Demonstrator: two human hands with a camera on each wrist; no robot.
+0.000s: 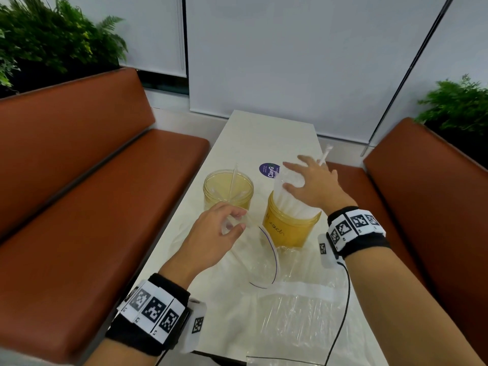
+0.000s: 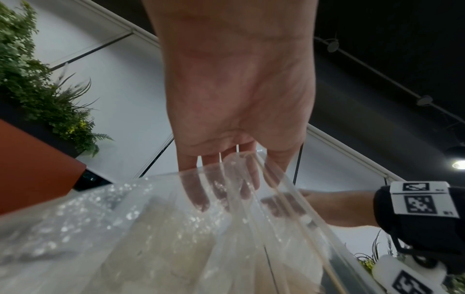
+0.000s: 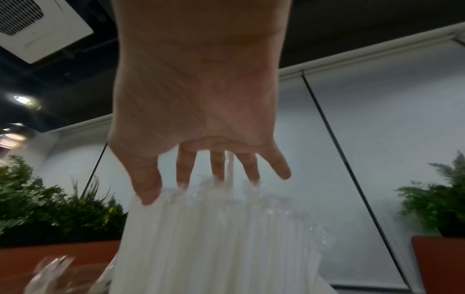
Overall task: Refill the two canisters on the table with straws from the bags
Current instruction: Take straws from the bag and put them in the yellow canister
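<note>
Two yellow see-through canisters stand on the white table. The left canister holds only a few straws. The right canister is packed with a white bundle of wrapped straws. My right hand lies spread on top of that bundle, fingers straight, and one straw pokes up between two fingers. In front of the left canister, my left hand pinches the rim of a clear plastic bag that looks nearly empty.
A second clear bag lies flat at the table's near end, under a black cable. A purple round sticker sits behind the canisters. Brown benches flank the table, with plants behind them.
</note>
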